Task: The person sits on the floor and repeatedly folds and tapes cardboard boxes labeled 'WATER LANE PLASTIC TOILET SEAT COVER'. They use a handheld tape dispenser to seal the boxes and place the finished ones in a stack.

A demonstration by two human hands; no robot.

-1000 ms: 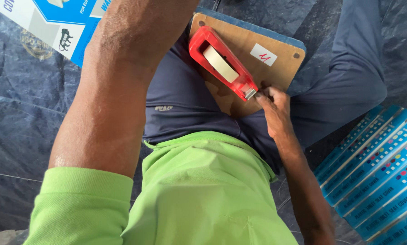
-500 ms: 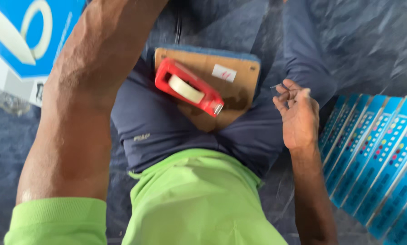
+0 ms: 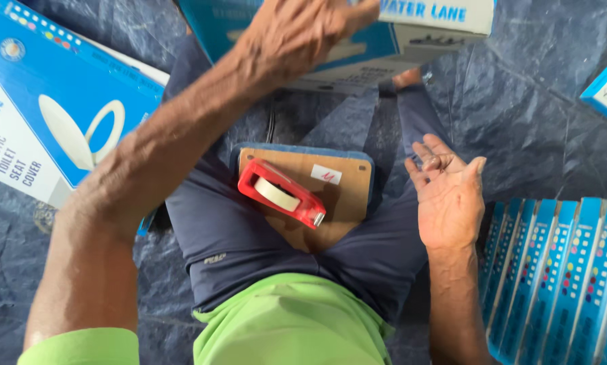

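Head view: left hand (image 3: 297, 37) lies on a blue-and-white box (image 3: 357, 51); right hand (image 3: 447, 192) hovers wide open, holding nothing.

Blue tarp (image 3: 533, 122) under flat blue boxes (image 3: 560, 270)

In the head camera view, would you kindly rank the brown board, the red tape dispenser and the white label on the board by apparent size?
Largest to smallest:
1. brown board, partly covered by the dispenser
2. red tape dispenser, lying on the board
3. white label, on the board's upper part
All three lie together on the lap, so nearness hardly skews this.
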